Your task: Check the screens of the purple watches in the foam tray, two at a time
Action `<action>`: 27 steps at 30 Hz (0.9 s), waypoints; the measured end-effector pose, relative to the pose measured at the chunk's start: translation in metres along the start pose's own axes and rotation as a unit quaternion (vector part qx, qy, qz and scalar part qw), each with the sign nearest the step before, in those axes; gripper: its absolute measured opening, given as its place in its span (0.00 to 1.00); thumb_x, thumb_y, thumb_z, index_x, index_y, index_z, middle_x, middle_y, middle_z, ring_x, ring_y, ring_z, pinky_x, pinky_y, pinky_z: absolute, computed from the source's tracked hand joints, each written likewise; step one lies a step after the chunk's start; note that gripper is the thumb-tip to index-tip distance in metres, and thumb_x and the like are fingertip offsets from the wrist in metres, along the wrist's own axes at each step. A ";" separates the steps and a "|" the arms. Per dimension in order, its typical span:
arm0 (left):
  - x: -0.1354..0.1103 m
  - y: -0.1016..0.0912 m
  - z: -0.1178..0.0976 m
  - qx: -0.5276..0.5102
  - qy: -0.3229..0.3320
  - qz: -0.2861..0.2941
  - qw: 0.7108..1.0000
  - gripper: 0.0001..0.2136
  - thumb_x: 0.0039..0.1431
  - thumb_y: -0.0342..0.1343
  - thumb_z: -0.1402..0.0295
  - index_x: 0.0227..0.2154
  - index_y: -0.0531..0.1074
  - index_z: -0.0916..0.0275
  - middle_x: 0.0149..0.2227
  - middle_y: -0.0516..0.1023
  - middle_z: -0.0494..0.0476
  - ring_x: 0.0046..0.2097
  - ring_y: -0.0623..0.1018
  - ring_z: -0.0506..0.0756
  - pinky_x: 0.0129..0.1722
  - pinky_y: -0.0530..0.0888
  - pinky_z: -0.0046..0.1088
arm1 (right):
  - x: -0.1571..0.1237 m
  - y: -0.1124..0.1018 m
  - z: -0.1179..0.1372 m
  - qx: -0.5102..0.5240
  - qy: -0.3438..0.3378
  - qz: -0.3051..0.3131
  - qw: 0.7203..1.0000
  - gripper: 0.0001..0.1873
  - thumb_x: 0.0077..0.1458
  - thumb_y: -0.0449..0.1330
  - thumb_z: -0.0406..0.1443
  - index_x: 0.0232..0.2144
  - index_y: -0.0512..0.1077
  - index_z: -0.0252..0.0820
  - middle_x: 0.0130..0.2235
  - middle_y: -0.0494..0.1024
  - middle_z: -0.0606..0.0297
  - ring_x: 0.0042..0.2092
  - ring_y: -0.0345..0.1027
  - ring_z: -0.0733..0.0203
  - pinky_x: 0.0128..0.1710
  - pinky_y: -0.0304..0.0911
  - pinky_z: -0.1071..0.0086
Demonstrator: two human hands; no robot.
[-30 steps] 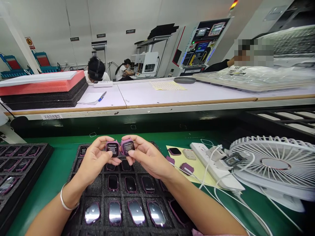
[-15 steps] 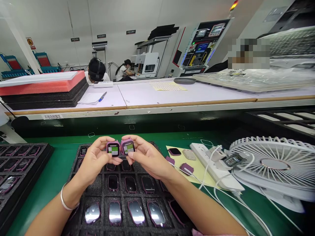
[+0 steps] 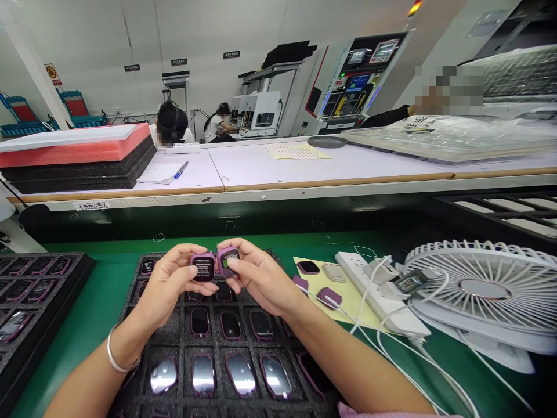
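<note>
My left hand (image 3: 167, 281) is closed round a purple smartwatch body (image 3: 203, 266) whose screen shows white text on black. My right hand (image 3: 256, 276) grips a second purple watch body (image 3: 227, 259), thumb pressed on its lit green screen. Both watches are held side by side above a black foam tray (image 3: 174, 331) filled with several more watch bodies lying face up in pockets.
Another foam tray (image 3: 35, 284) of watches lies at the left. To the right are a yellow sheet (image 3: 348, 296) with loose watches, a white power strip (image 3: 383, 296) with cables and a white fan (image 3: 487, 290). Other people work at benches behind.
The left watch's screen went from black text to green and back to black text. My right thumb has slid onto the right watch's screen.
</note>
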State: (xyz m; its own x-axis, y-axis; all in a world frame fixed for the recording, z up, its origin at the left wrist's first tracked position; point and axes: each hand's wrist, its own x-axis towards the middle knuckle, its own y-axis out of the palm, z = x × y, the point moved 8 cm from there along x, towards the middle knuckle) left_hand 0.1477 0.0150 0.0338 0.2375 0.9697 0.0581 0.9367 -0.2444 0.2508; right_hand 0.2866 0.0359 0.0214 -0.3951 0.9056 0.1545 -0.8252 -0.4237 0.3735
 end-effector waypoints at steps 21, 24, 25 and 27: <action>0.001 -0.001 0.000 0.023 0.022 -0.015 0.999 0.15 0.53 0.63 0.69 0.44 0.72 0.61 0.43 0.78 0.56 0.29 0.83 0.54 0.33 0.82 0.33 | -0.002 0.003 0.004 -0.041 -0.021 0.011 0.999 0.16 0.52 0.65 0.34 0.44 0.71 0.43 0.36 0.72 0.68 0.25 0.63 0.70 0.26 0.61 0.70; 0.002 -0.001 0.001 0.027 0.020 -0.024 0.999 0.16 0.52 0.65 0.67 0.43 0.72 0.61 0.42 0.78 0.56 0.28 0.83 0.53 0.31 0.81 0.31 | -0.003 0.004 0.003 -0.051 -0.023 0.015 0.998 0.15 0.52 0.65 0.35 0.44 0.70 0.43 0.37 0.72 0.67 0.25 0.62 0.70 0.26 0.60 0.70; 0.002 -0.002 0.001 0.028 0.020 -0.027 0.999 0.16 0.52 0.65 0.67 0.43 0.72 0.62 0.42 0.79 0.56 0.27 0.83 0.53 0.30 0.81 0.31 | -0.003 0.004 0.003 -0.054 -0.024 0.016 0.998 0.15 0.52 0.65 0.35 0.44 0.70 0.43 0.37 0.72 0.67 0.25 0.62 0.70 0.26 0.60 0.70; 0.002 -0.002 0.001 0.029 0.017 -0.029 0.999 0.16 0.52 0.65 0.67 0.43 0.72 0.61 0.41 0.79 0.56 0.27 0.83 0.52 0.30 0.81 0.31 | -0.003 0.004 0.003 -0.056 -0.027 0.017 0.998 0.15 0.53 0.65 0.35 0.44 0.70 0.43 0.37 0.72 0.67 0.25 0.62 0.70 0.26 0.60 0.70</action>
State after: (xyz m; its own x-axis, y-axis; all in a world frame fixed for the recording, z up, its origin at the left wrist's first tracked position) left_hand 0.1468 0.0174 0.0324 0.1748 0.9814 0.0791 0.9622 -0.1873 0.1977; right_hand 0.2862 0.0317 0.0253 -0.4048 0.8888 0.2150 -0.8525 -0.4519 0.2629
